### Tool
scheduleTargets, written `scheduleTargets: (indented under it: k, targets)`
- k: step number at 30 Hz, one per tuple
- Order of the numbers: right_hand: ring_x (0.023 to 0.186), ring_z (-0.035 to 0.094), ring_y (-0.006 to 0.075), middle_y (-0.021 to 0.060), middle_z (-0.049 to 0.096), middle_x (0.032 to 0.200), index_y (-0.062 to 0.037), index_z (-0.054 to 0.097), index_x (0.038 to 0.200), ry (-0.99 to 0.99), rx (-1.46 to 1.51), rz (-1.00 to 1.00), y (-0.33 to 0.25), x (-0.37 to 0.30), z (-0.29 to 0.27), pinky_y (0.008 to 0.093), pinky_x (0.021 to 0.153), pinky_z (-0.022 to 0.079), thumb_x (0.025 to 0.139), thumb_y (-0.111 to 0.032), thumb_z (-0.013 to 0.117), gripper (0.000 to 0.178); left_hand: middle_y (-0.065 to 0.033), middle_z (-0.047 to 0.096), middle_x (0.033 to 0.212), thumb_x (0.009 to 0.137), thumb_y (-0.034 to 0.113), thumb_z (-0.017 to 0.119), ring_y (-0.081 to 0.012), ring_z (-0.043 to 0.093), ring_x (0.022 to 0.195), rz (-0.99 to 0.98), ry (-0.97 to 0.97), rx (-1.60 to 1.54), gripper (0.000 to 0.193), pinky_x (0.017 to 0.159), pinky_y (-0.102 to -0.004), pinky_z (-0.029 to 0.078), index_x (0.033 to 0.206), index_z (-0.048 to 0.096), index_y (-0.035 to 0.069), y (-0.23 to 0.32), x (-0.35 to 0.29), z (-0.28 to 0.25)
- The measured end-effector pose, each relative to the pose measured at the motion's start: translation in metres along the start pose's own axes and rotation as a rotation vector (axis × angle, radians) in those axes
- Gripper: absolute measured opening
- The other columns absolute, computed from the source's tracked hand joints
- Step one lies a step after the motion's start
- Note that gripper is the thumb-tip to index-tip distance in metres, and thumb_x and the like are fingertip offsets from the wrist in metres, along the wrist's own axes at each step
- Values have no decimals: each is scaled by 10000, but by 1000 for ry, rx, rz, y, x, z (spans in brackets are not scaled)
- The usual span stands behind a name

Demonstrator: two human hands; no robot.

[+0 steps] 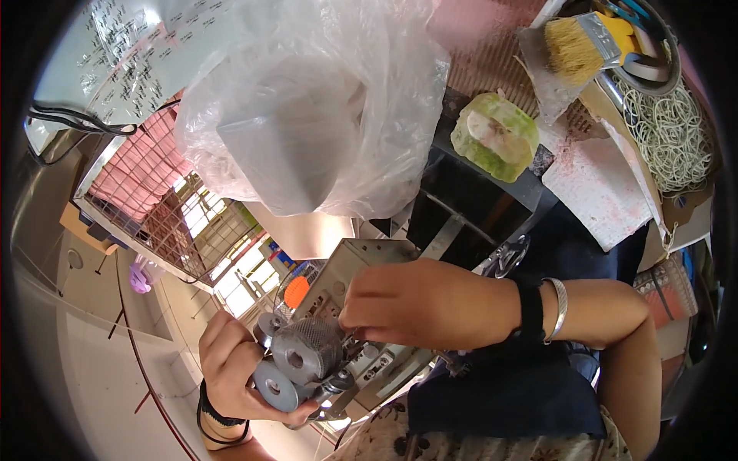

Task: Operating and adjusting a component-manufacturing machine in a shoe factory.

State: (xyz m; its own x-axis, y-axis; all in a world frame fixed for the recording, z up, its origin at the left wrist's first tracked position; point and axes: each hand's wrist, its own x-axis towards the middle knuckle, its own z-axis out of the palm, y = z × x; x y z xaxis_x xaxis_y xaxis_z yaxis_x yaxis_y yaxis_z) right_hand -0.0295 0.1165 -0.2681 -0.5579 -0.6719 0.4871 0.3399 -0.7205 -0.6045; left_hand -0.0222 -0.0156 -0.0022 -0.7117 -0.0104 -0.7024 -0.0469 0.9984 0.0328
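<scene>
My left hand (234, 376) cradles a small metal assembly (307, 357) at lower centre — fingers curled under its grey rollers. My right hand (427, 303) pinches something tiny at its mesh-wrapped drum; I judge this a fitting step, needing a steady hold. A clear plastic bag (307, 100) looms above, a paintbrush (580, 42) and rubber bands (673, 134) upper right.

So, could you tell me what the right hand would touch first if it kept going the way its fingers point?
The right hand points toward the picture's left, fingertips already at the metal mesh-covered roller of the device held by the left hand. It would probably meet that roller first, though depth is unclear.
</scene>
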Motion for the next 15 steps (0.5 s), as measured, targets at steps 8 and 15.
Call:
scheduleTargets:
  k: [8, 15]
  targets:
    - [882, 649, 297, 121, 608, 1073, -12, 592, 1024, 35, -225, -141, 3, -5, 6, 370, 711, 564, 827, -101, 643, 222, -42, 358, 618, 574, 608, 849, -207, 346, 546, 8, 45, 8, 699, 487, -340, 250, 591, 432, 47, -1, 0, 3]
    - [803, 621, 155, 74, 595, 902, -45, 490, 1037, 111, 543, 317, -5, -8, -1, 294, 653, 493, 898, -11, 601, 180, -35, 356, 605, 575, 637, 850, -204, 345, 536, -4, 45, 23, 717, 481, -341, 247, 583, 418, 66, -1, -3, 3]
